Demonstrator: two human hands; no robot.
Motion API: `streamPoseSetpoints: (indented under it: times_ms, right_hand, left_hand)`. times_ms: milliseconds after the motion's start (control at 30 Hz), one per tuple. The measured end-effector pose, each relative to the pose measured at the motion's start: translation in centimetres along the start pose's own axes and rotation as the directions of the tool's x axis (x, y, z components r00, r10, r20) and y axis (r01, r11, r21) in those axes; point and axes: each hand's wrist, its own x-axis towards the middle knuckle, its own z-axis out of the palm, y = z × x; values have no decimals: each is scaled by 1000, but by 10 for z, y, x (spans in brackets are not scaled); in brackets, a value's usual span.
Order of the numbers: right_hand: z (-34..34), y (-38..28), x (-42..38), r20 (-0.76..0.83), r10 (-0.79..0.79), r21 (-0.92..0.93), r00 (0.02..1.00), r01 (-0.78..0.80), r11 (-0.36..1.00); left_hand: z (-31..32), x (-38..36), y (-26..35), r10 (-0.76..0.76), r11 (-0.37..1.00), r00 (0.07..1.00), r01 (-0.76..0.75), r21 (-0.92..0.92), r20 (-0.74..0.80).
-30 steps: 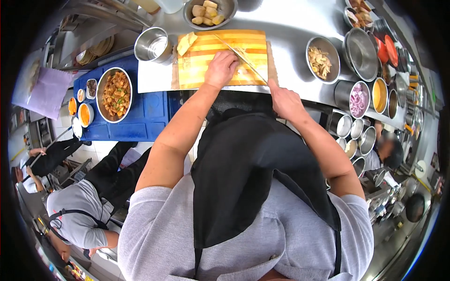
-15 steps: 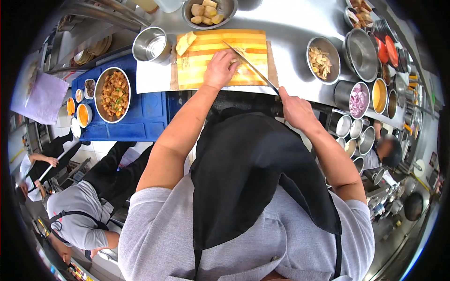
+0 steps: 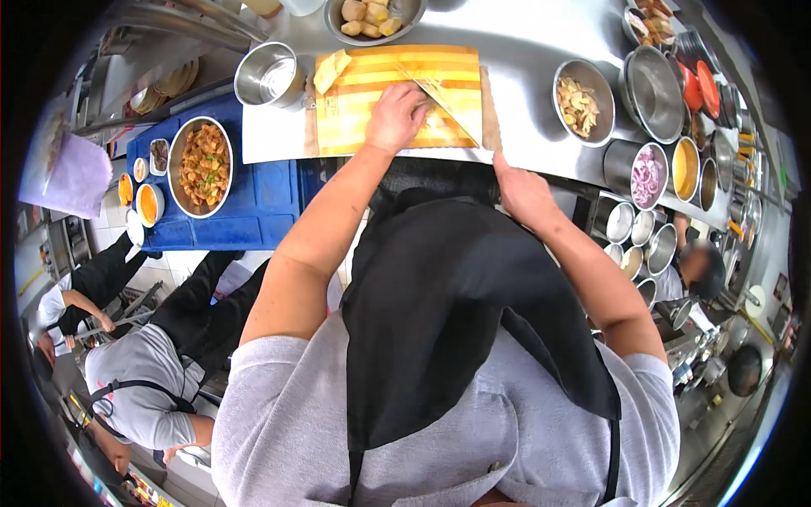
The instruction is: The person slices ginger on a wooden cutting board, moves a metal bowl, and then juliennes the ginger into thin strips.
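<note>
My right hand [image 3: 525, 190] is closed around the handle of a knife [image 3: 453, 117], whose long blade slants up and left across the striped wooden cutting board [image 3: 363, 68]. Beside the blade, my left hand [image 3: 395, 118] has curled fingers pressing a pale piece of what looks like ginger against the board; the fingers mostly hide it. Thin pale strips [image 3: 432, 86] lie at the far side of the blade. Larger ginger slices [image 3: 332, 72] rest at the board's upper left corner.
Behind the board are a steel bowl of peeled chunks [image 3: 368, 19] and a steel pot [image 3: 269, 74]. To the right stand a bowl of pale slices [image 3: 579, 110] and a pot of chopped onion [image 3: 648, 177]. A bowl of cooked food [image 3: 201, 166] sits left; co-workers are nearby.
The knife and my right hand have shifted slightly, and the blade now catches bright light. My left hand stays almost in place. At far left, a co-worker's arms have moved.
</note>
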Motion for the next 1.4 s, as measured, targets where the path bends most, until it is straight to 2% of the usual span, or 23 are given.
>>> streamPoseSetpoints:
  times_ms: [67,133,300,400,467,567,733,1133,1233,1300,1400]
  right_hand:
    - [10,4,13,29,7,-46,1000,-6,999]
    - [-1,1,9,9,7,-16,1000,-7,1000]
    - [-29,-11,5,31,-38,-83,999,40,996]
    - [-4,-5,11,17,-15,-71,1000,16,997]
    - [16,6,15,-47,-43,-79,998,39,996]
    - [-1,-3,9,-46,-30,-56,999,27,998]
    - [-40,-17,-4,60,11,-82,998,-6,997]
    - [-37,-20,-3,66,3,-123,998,5,992]
    - [-21,-16,2,23,-27,-78,999,29,997]
    - [19,0,10,10,-20,-66,1000,21,998]
    - [3,-4,12,7,-4,-56,1000,4,998]
  left_hand:
    - [-2,9,-5,-10,999,1000,10,30,2]
    - [1,6,-4,23,1000,999,-23,-12,-36]
    - [0,4,2,11,1000,999,-11,-4,-49]
    - [-1,6,-1,-4,1000,997,3,-11,-79]
    - [0,4,-1,-12,1000,999,11,-19,-40]
    - [1,3,-4,22,1000,999,-23,-7,-29]
    - [-2,5,0,72,997,995,-71,15,-66]
    - [-1,5,-1,57,998,996,-57,-8,-72]
    - [-1,5,-3,30,999,998,-30,-14,-57]
    - [1,3,0,16,1000,999,-18,-26,-49]
    - [1,1,-2,22,1000,998,-23,-15,-58]
